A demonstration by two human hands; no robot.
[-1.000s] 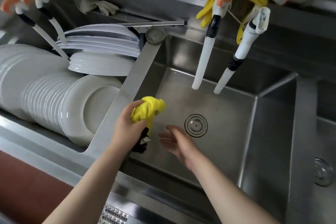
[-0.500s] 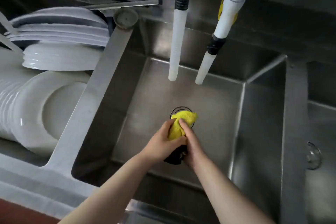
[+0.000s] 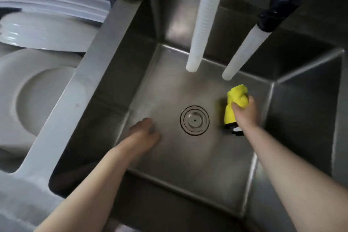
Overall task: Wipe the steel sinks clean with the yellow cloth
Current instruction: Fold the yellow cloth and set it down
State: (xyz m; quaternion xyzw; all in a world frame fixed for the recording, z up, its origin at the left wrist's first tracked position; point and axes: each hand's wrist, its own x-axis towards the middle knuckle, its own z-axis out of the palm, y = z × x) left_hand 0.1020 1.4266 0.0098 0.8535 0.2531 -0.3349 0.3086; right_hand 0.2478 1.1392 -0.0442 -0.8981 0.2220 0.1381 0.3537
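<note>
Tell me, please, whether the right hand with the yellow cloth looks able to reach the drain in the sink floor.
Probably yes. The right hand grips the yellow cloth low in the sink, just right of the drain, with bare steel between. The white hoses end above, and the left hand lies on the drain's other side.

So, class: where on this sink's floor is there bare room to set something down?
Bare steel lies between the left hand and the drain, and from the drain to the near wall. It is crowded right of the drain, where the right hand grips the yellow cloth.
</note>
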